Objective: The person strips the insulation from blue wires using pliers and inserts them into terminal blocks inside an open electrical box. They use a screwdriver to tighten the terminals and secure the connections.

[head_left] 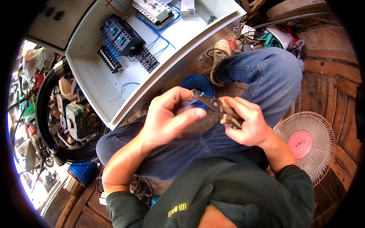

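**Pliers point(213, 103) with blue wire point(190, 103), held between two hands**

Left hand point(163, 116): loosely curled on the blue wire, thumb stretched out apart from the forefinger; the other fingertips are hidden. The wire runs out on its right side to the pliers, a short end showing at their dark metal head.

Right hand point(247, 121): closed around the pliers' tan and dark green handles, head pointing toward the left hand.

Directly beyond the hands: coil of blue wire point(197, 84), on the ground. Beyond it, slightly right: a laced tan shoe point(221, 55).

Beyond and left of the hands: open pale metal enclosure point(110, 102), tilted in view; fitted with a row of black contactors point(122, 36), a black terminal strip point(147, 60), white breakers point(154, 10) and loose blue leads point(163, 39).

Far left of the hands: large black cable coil point(41, 114), a green case point(77, 117) showing within its ring.

Right of the hands: round fan point(322, 146), wire guard, pink centre.

Beneath the hands: blue jeans point(182, 152).
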The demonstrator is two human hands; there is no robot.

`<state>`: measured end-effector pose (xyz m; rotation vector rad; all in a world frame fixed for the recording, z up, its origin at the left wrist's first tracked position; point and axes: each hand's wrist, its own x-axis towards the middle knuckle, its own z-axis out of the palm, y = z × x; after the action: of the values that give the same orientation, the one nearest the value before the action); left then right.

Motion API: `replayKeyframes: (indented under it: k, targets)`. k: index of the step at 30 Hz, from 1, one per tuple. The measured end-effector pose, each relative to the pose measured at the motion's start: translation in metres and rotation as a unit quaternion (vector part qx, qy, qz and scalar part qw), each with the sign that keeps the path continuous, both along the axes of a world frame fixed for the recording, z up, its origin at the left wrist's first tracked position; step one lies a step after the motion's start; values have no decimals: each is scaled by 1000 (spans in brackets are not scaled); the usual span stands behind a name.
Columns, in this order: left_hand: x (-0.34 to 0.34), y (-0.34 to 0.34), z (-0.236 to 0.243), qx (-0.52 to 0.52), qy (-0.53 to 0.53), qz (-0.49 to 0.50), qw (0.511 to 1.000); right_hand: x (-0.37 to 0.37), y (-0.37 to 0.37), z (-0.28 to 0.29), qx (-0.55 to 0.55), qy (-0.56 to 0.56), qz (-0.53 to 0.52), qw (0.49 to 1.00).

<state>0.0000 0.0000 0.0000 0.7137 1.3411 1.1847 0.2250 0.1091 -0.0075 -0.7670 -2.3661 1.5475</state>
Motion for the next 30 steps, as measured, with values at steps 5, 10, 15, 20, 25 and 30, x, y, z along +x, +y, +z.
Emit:
replayKeyframes:
  k: [5,10,15,20,25,30]
  targets:
    - [13,9,-14,-16,42,85,995,1,-30,-20,-126,59,-114,984]
    - [15,-1,-30,-26,1,67,997,-7,-9,0,-136,70,-199,968]
    - [2,-6,-20,-31,66,20,997,11,39,28,-203,-43,-66,976]
    - [-6,-9,-15,4,99,51,994,-10,58,46,-156,-139,76,975]
    - [-10,-16,4,21,46,23,998,-36,79,58,-1,-271,209,940]
    - [-25,-29,21,52,-76,-21,995,-76,119,98,89,-233,301,920]
